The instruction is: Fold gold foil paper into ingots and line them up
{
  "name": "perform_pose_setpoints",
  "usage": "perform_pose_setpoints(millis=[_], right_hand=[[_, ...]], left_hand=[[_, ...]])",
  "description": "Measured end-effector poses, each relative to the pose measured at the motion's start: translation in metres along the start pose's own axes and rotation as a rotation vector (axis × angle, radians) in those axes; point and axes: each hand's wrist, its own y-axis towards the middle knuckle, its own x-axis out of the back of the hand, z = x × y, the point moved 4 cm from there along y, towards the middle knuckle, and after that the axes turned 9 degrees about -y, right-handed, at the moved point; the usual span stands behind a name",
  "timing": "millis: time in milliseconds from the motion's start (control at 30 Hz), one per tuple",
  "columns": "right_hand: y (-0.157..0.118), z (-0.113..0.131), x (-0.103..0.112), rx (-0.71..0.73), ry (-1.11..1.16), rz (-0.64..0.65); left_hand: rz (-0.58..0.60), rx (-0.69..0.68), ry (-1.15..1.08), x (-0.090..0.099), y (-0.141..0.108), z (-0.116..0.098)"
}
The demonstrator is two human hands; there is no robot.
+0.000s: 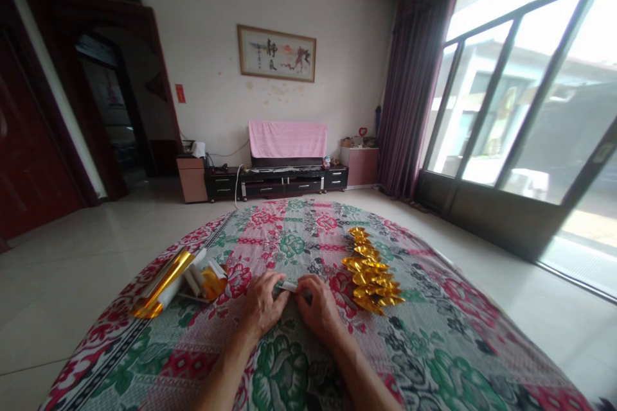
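Your forearms reached in over the patterned cloth [279, 372], and both hands were almost closed, thumbs and fingers pinched near together. Between them lay a small white strip [289, 286], just above the cloth or on it; you could not tell which. Its long axis ran crosswise, from hand to hand, tipped slightly down toward the right. Your left hand [264, 303] had its left end and your right hand [319, 308] its right, so neither was nearer. Well to your left lay a pile of gold and white sheets [177, 279]; nearer, beside your right hand, a row of folded gold pieces [370, 268] stretched away from you. Beyond the cloth stood a low black cabinet [270, 189].
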Motion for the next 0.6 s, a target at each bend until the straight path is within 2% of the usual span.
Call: perform_pose_setpoints(millis=[167,333,600], right_hand=[[0.003,0.000,0.005,-0.022,0.096,-0.068],[0.004,0.002,0.008,-0.023,0.055,-0.091],[0.003,0.006,0.007,-0.008,-0.127,-0.017]], left_hand=[[-0.050,-0.039,-0.055,0.004,0.001,-0.004],[-0.086,-0.105,-0.045,0.008,0.003,-0.011],[0.068,-0.134,0.045,0.013,0.006,-0.025]])
